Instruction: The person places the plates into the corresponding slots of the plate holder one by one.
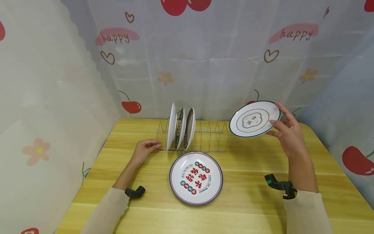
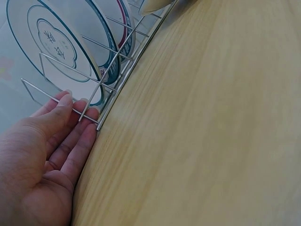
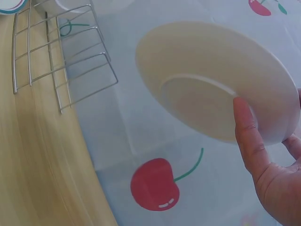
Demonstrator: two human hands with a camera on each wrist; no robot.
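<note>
My right hand [image 1: 287,131] holds a white plate [image 1: 245,113] by its right edge, tilted above the table, to the right of the wire rack. That plate has a dark green rim and a flower outline round two characters; its pale underside [image 3: 197,70] faces the right wrist camera. With thumb and fingers my left hand [image 1: 146,150] pinches the left end of the wire dish rack [image 1: 208,150]. Three plates stand upright in the rack's left half: a white plate [image 1: 171,126], a patterned plate [image 1: 180,128] and another patterned plate [image 1: 190,128].
Flat on the table [image 1: 248,204], in front of the rack, lies a white plate [image 1: 214,178] with red lettering and a green rim. Behind the table hangs a cherry-printed curtain [image 1: 187,65]. The rack's right half shows bare wire slots.
</note>
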